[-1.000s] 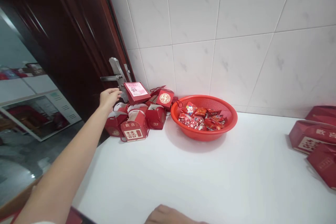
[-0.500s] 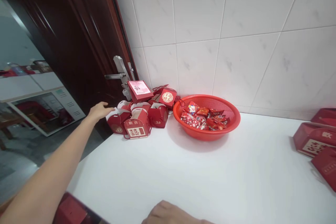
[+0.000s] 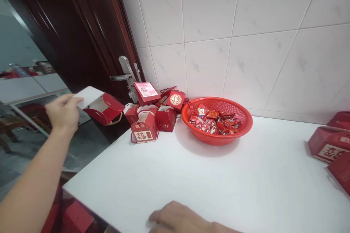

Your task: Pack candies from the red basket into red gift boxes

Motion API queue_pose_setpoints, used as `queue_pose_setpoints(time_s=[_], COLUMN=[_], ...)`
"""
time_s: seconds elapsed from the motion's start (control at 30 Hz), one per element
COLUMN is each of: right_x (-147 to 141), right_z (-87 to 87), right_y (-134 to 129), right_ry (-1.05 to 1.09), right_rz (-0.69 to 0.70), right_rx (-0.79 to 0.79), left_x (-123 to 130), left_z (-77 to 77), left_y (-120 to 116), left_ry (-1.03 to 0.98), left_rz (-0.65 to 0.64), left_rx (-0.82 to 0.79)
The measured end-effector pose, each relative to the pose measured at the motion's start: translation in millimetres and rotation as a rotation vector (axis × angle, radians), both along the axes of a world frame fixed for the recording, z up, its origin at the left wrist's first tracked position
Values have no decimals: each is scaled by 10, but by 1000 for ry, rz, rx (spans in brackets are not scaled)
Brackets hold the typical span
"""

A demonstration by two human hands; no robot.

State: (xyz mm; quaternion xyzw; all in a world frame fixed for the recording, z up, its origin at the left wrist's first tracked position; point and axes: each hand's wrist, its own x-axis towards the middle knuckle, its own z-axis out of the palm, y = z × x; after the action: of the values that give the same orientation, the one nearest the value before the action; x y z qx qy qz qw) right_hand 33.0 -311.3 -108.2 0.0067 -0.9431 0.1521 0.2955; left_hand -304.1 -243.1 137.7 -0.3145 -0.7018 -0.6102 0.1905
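My left hand [image 3: 64, 111] pinches the white inner flap of a red gift box [image 3: 111, 107], lifted in the air past the table's left edge. The box hangs tilted with its top open, and a rope handle dangles below it. My right hand [image 3: 177, 218] lies low at the table's front edge, fingers loosely bent, its palm side hidden. Several red gift boxes [image 3: 143, 131] are piled at the table's back left corner. Beside them stands a red plastic basket [image 3: 246, 125] containing wrapped candies [image 3: 210, 120].
The white table [image 3: 213, 182] meets a tiled wall [image 3: 207, 14] at the back. More red boxes [image 3: 328, 145] sit at the right edge. A dark door [image 3: 90, 36] with a metal handle [image 3: 120, 77] stands at the left. Another red box [image 3: 78, 216] is below the table's left edge.
My left hand has taken a red box from the left of the pile and carried it up and leftward. My right hand stays low by the front edge.
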Motion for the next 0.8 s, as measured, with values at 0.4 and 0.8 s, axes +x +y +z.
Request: queue_pose_setpoints(time_s=[0.4,0.8], right_x=[848,1108], right_z=[1641,1698], right_y=[623,858], right_ry=[325,-407], right_rz=[-521,-940], right_rx=[-161,-259], left_x=[2094,2467], left_z=[-558,-1056], left_y=[-155,279], left_ry=[356,261], left_rz=[-1322,-1229], left_rx=[-628,-510])
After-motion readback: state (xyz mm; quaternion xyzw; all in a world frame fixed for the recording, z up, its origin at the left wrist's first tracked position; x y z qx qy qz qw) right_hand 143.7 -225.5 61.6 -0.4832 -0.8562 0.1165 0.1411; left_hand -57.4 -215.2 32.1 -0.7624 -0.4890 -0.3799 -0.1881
